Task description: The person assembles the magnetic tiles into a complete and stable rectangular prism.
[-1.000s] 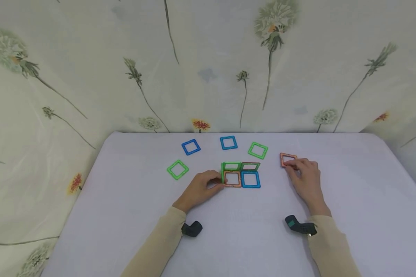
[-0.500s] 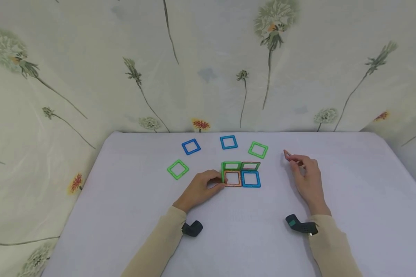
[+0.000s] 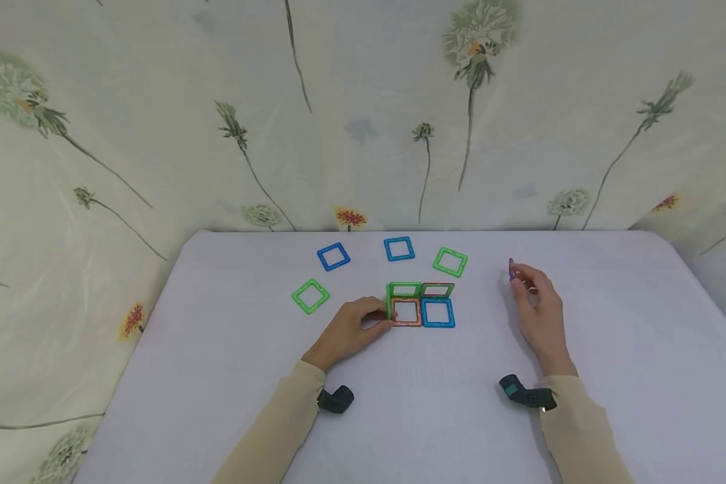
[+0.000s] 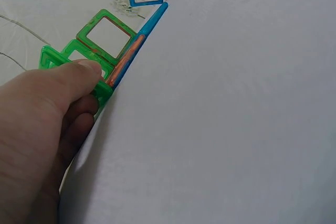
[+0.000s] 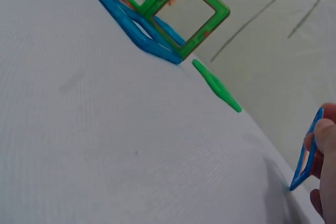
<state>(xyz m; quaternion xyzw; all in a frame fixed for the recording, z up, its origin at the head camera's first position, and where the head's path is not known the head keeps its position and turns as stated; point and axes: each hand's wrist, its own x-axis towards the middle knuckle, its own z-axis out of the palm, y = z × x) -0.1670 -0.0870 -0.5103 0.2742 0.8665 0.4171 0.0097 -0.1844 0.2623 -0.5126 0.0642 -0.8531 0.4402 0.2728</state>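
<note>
L hand (image 3: 347,329) pinches upright green square (image 3: 388,300), thumb-to-fingers; orange square (image 3: 407,325) flat, just R of that grip. R hand (image 3: 538,316) pinches blue square (image 4: 147,3), well apart. Prob. wall-adding step; next calls for bringing it L.

The kind of room cannot be told: a pale desk (image 3: 423,423) stands against a creased hanging cloth (image 3: 363,74) printed with dandelions (image 3: 482,40), like a curtained-off spot indoors.

Five joined frames (image 3: 421,298), four loose frames (image 3: 402,258), one held frame (image 4: 147,3), two hands (image 3: 352,328) and two wrist cameras (image 3: 337,400) show.
</note>
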